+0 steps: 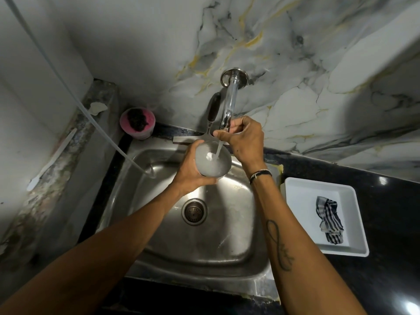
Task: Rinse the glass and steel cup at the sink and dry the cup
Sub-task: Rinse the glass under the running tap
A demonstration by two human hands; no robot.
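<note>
Over the steel sink point(229, 235), my left hand point(191, 171) grips a round cup point(211, 165) from the left side, mouth up. Its inside looks dull grey like steel. A thin stream of water falls from the chrome wall tap point(229, 103) into the cup and splashes white at the bottom. My right hand point(244, 142) is raised just right of the cup, with its fingers pinched around the tip of the tap spout. A striped dark-and-white cloth point(329, 219) lies crumpled in a white tray point(295, 189) on the counter to the right. No second drinking vessel shows.
A pink tub point(137, 129) with dark stuff in it stands at the sink's back left corner. A dark-handled squeegee point(213, 110) leans on the marble wall behind the tap. A clear hose point(109, 142) runs down into the sink from the left. Black counter point(386, 212) lies right.
</note>
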